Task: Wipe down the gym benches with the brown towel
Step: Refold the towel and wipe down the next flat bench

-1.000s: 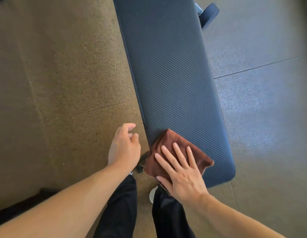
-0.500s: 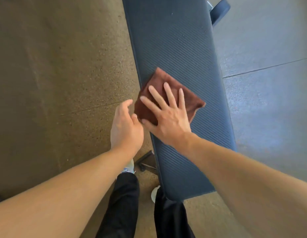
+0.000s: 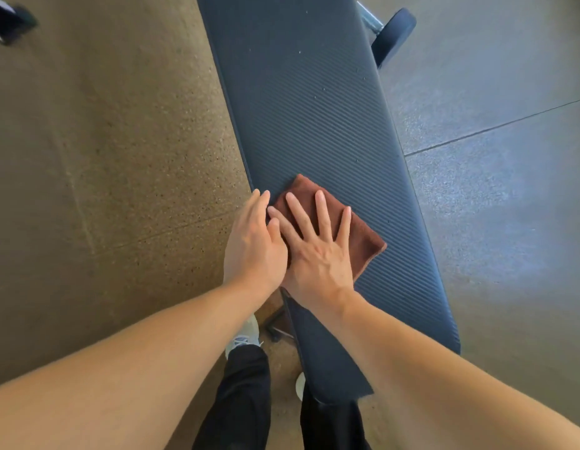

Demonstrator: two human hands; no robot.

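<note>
the right hand point(image 3: 317, 254) presses flat, fingers spread, on the brown towel point(image 3: 363, 235) at the bench point(image 3: 314, 108) pad's left edge, the left hand point(image 3: 253, 251) open alongside, so an outward stroke may drag the towel off that edge.

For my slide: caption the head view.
Right hand presses brown towel flat on bench; left hand alongside.

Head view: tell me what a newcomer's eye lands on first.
The folded brown cloth towel stands out at centre, lying on the long dark ribbed bench pad. The right hand presses flat on it with fingers spread, and the left hand lies close beside it at the pad's left edge.
</note>
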